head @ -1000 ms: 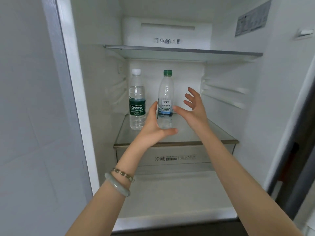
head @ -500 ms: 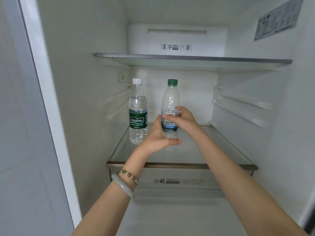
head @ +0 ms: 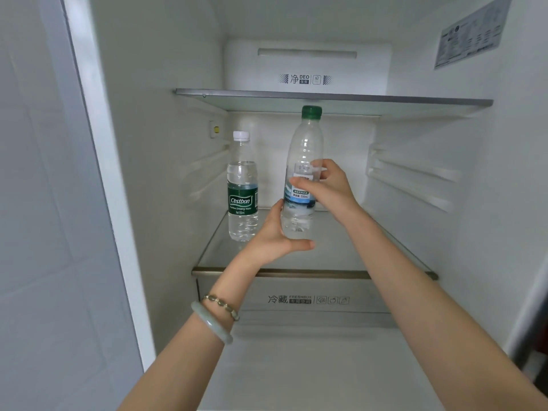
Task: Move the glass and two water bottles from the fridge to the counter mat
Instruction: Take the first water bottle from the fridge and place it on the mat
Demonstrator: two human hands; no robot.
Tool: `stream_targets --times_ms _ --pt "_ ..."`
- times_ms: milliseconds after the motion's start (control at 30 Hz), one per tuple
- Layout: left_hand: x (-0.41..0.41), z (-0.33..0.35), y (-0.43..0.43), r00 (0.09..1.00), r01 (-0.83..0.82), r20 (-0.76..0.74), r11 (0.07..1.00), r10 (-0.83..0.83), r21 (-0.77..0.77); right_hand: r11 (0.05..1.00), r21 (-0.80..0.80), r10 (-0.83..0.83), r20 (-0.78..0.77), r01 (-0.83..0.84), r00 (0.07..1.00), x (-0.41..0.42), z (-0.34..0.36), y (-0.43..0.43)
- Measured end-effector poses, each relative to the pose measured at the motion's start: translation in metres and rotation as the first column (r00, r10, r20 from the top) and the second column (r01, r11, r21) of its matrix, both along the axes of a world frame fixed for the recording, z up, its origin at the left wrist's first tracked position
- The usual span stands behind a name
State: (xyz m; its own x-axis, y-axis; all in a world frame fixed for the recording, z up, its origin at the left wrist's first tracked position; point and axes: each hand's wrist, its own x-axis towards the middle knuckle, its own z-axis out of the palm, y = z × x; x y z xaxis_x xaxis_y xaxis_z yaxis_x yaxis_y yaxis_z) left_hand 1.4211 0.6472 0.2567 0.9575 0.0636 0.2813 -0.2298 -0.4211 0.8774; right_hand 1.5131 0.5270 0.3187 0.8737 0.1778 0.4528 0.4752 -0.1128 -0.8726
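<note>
Fridge interior, glass shelf: green-capped bottle clasped by left hand at base and right hand mid-body; white-capped bottle standing beside; next, likely withdrawal toward counter mat.

Left hand and right hand both gripping

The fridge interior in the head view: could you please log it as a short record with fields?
held item: green-capped bottle, upright, apparently lifted off the shelf
left hand: grip around the bottle's base
right hand: grip at its label
waiting item: white-capped bottle, upright on the glass shelf, to the left, untouched
upper shelf: nothing visible on it
glass: not in view
</note>
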Motion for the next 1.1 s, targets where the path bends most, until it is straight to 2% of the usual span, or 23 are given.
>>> stream_targets --times_ms 133,200,233,300,367,500,733,933,1100 --pt "-0.028 0.001 0.003 0.995 -0.013 -0.1 0.991 -0.001 -0.136 0.999 -0.038 -0.005 0.005 0.005 1.0 -0.029 0.001 -0.003" --pt "-0.045 0.001 0.004 0.989 0.007 -0.134 0.94 -0.056 -0.342 0.999 -0.041 -0.007 0.007 0.007 1.0 -0.045 -0.001 -0.005" --pt "-0.053 0.001 0.004 0.985 0.017 -0.14 0.873 -0.097 -0.488 0.999 -0.043 -0.006 0.007 0.007 1.0 -0.054 -0.002 -0.006" --pt "-0.071 0.002 0.006 0.975 -0.019 -0.161 0.671 -0.151 -0.741 0.999 -0.036 0.003 -0.003 -0.003 1.0 -0.075 -0.005 -0.008" --pt "-0.088 0.001 0.008 0.957 -0.086 -0.212 0.501 -0.199 -0.861 1.0 -0.021 0.014 -0.011 -0.014 1.0 -0.097 -0.009 -0.01" --pt "-0.127 -0.014 0.011 0.924 -0.115 -0.242 0.388 -0.295 -0.914 0.999 -0.05 0.016 0.005 -0.016 1.0 -0.15 -0.022 -0.014" --pt "-0.2 -0.042 0.022 0.916 -0.184 -0.272 0.293 -0.297 -0.938 0.99 -0.071 0.122 -0.011 -0.123 0.992 -0.224 -0.043 -0.004" --pt "-0.274 -0.057 0.045 0.949 -0.232 -0.272 0.234 -0.16 -0.944 0.951 -0.059 0.302 -0.016 -0.303 0.953 -0.269 -0.058 0.03" --pt "-0.35 -0.071 0.056 0.96 -0.279 -0.274 0.16 0.057 -0.947 0.85 -0.08 0.521 -0.016 -0.521 0.853 -0.313 -0.069 0.065"
